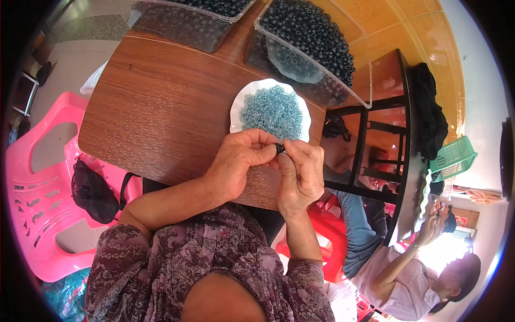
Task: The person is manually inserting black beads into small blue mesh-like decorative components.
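My left hand [236, 163] is closed in a pinch, thumb and forefinger on a small black ring-shaped part [279, 148]. Close against it from the right, my right hand [300, 177] is also closed, its fingertips meeting at the part. Whether a second tiny piece sits between the right fingers is too small to tell. Just beyond both hands stands a white wavy-rimmed plate [235, 114], heaped with small clear bluish pieces [272, 110]. The hands are above the brown wooden table [155, 102], near its front edge.
Two clear plastic bins stand at the far side, one bin [322, 80] heaped with black ring-shaped parts [308, 32], another bin [182, 32] behind left. A pink chair [32, 214] with a black bag [92, 190] is at left. At right, a person [407, 279] sits by another table near a green basket [453, 158].
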`<state>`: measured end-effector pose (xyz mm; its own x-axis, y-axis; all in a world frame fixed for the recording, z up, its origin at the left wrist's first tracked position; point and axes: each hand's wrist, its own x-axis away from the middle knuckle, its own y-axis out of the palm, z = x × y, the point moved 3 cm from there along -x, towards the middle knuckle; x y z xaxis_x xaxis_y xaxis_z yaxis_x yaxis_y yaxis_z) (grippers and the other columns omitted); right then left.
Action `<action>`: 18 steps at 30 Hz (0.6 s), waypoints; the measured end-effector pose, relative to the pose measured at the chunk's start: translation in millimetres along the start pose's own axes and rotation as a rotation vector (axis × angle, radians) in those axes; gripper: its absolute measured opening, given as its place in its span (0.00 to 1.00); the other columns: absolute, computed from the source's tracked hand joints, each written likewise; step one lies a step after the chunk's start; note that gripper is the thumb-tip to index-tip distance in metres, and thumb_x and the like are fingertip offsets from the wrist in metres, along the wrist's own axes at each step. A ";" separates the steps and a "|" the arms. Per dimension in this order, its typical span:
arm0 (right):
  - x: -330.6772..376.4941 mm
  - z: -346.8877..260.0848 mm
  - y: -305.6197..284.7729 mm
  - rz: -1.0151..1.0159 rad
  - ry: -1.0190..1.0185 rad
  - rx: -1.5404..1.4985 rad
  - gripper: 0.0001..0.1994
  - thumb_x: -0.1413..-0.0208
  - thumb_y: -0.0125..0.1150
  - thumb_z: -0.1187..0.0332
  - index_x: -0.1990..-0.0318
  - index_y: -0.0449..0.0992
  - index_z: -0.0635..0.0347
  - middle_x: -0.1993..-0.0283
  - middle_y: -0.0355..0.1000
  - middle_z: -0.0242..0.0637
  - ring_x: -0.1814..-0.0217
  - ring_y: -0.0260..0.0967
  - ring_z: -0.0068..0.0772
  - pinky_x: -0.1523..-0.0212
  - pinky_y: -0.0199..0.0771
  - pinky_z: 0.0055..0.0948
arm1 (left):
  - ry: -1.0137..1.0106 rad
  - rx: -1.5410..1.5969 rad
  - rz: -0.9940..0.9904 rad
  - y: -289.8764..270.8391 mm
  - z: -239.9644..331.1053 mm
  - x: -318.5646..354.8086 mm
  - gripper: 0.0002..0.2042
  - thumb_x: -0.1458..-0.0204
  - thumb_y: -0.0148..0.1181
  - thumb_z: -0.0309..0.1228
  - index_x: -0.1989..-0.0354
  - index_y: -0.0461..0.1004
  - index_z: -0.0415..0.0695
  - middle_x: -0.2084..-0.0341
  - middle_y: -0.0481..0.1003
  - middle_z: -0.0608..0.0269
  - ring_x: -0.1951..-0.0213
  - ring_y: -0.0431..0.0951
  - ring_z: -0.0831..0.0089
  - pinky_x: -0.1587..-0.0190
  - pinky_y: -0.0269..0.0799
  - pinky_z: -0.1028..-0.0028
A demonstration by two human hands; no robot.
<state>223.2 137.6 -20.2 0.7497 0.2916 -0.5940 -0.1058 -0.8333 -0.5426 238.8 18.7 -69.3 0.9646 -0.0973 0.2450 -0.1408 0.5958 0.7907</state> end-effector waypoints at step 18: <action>0.3 -6.9 -3.0 0.016 0.051 0.027 0.10 0.59 0.63 0.85 0.66 0.78 0.68 0.68 0.71 0.39 0.68 0.66 0.27 0.70 0.66 0.20 | 0.056 -0.088 -0.014 0.4 0.6 4.3 0.05 0.49 0.57 0.23 0.66 0.71 0.35 0.73 0.74 0.62 0.70 0.74 0.77 0.64 0.69 0.80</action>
<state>228.3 136.9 -14.7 0.7798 0.2535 -0.5724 -0.1351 -0.8247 -0.5492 242.8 18.0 -67.6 0.9777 -0.0625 0.2005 -0.1096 0.6624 0.7411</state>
